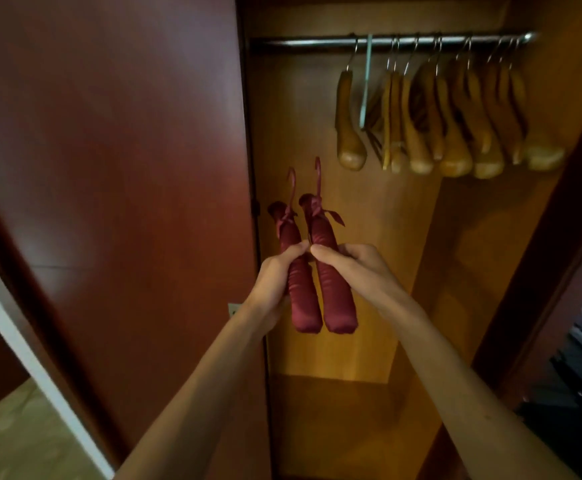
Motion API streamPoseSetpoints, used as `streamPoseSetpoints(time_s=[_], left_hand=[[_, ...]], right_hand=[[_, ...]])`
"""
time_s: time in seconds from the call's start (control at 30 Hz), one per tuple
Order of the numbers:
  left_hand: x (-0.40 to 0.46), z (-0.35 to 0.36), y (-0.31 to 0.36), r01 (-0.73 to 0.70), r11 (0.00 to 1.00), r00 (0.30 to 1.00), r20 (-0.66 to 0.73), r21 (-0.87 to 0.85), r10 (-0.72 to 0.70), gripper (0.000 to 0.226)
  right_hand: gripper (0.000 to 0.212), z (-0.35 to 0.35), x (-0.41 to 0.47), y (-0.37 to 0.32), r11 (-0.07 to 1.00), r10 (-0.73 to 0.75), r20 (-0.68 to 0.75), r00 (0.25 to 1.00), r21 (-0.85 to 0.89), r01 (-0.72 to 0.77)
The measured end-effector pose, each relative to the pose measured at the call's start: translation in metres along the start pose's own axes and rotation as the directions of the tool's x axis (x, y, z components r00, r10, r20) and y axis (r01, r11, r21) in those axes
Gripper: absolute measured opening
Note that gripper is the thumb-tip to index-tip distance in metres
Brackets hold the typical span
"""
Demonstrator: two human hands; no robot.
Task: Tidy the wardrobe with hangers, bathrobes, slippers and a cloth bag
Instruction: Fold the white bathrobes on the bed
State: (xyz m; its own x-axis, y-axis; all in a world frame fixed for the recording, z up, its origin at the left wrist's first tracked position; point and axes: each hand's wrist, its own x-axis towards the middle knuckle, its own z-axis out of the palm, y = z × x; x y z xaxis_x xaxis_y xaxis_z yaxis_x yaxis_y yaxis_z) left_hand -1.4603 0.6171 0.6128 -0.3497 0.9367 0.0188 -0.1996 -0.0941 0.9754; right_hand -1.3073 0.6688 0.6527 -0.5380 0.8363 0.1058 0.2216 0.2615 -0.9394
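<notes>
Hands meet at mid-frame in front of an open wooden wardrobe (351, 306), each gripping one padded hanger covered in dark red satin. The left hand (275, 282) curls its fingers round the left padded red hanger (301, 299), thumb laid across its upper part; the right hand (355, 268) wraps the right padded red hanger (338, 306) the same way. Both hangers are seen end-on, side by side and nearly touching, their rounded near ends pointing down and their red-wrapped hooks (318, 174) pointing up, each with a small ribbon bow at the base of the hook. The two thumbs almost touch between the hangers.

Far and to the right, a shiny metal rail (300, 43) spans the top of the wardrobe. A row of pale wooden hangers (455, 133) with metal hooks hangs from it, crowded toward the right; a thin pale-green hanger (365, 88) hangs among them near the left end. On the left stands the dark reddish-brown wardrobe door (109, 168), open. A strip of beige floor (12, 438) shows at the near left corner.
</notes>
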Motion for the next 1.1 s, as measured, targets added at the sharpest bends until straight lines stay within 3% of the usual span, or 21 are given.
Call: streamPoseSetpoints(time_s=[0.2, 0.47, 0.7, 1.1], left_hand=[[0.063, 0.002, 0.085, -0.119, 0.993, 0.991, 0.051, -0.021, 0.12, 0.035], [0.134, 0.024, 0.182, -0.178, 0.984, 0.979, 0.1, -0.024, 0.179, 0.031], [0.179, 0.05, 0.236, -0.124, 0.991, 0.988, 0.097, 0.05, 0.119, 0.02], [0.264, 0.064, 0.259, -0.008, 1.0, 0.999, 0.044, -0.006, 0.009, 0.026]], right_hand=[[0.046, -0.01, 0.08, -0.066, 0.996, -0.087, -0.045, 0.995, 0.001, 0.087], [0.04, -0.041, 0.17, -0.14, 0.986, -0.13, -0.179, 0.975, 0.079, 0.146], [0.03, -0.063, 0.225, -0.178, 0.979, -0.176, -0.232, 0.957, 0.057, 0.193], [0.029, -0.089, 0.3, -0.195, 0.998, -0.064, -0.261, 0.963, 0.009, 0.069]])
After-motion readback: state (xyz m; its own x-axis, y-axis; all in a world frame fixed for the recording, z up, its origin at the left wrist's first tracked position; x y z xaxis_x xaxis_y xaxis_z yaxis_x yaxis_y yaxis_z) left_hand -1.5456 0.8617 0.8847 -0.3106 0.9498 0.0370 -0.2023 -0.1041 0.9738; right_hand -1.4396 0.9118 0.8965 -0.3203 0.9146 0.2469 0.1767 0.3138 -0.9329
